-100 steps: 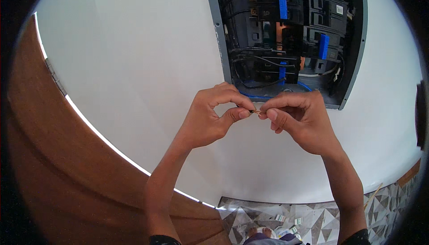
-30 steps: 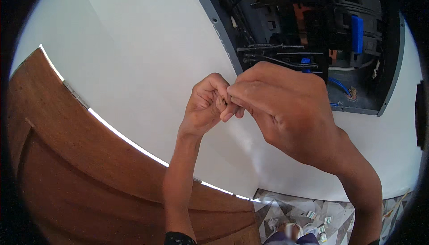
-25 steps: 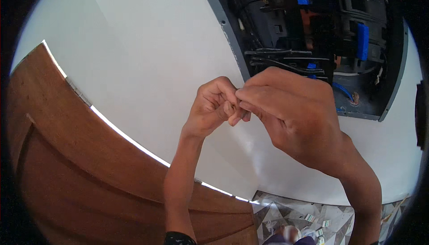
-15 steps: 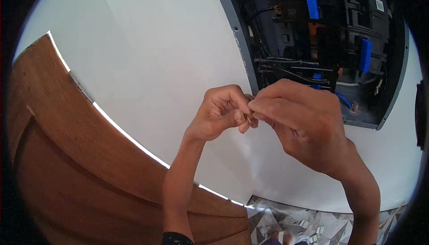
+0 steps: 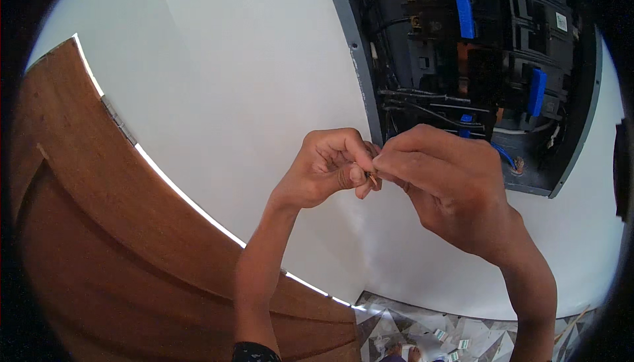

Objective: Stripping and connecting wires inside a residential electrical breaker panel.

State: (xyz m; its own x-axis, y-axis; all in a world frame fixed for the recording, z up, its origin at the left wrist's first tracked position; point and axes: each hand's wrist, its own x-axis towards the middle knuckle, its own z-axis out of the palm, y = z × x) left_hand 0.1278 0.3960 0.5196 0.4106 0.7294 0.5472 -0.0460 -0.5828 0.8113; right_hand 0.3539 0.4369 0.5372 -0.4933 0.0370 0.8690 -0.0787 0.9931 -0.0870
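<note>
My left hand (image 5: 329, 169) is closed in a pinch with its thumb and fingers on a thin copper wire end (image 5: 372, 178); only a short bit shows between the fingertips. My right hand (image 5: 456, 187) meets it from the right, its thumb and fingertips pressed together at the same spot. Its fingers cover most of what they grip, but they appear to be on the same wire. Both hands are in front of the lower left corner of an open electrical panel (image 5: 370, 91) with black breakers (image 5: 429, 35) and blue switch levers (image 5: 464, 12).
Black cables (image 5: 429, 101) run across the panel's lower part, and a blue wire (image 5: 504, 154) ends near its bottom edge. White wall (image 5: 251, 71) surrounds the panel. A brown wooden door (image 5: 132, 243) stands at left. Small boxes (image 5: 452, 345) lie on the patterned floor (image 5: 409, 326).
The view has shifted slightly, so the panel sits a little lower. Both hands stay pinched together at nearly the same place, with the copper end at a slightly different angle.
</note>
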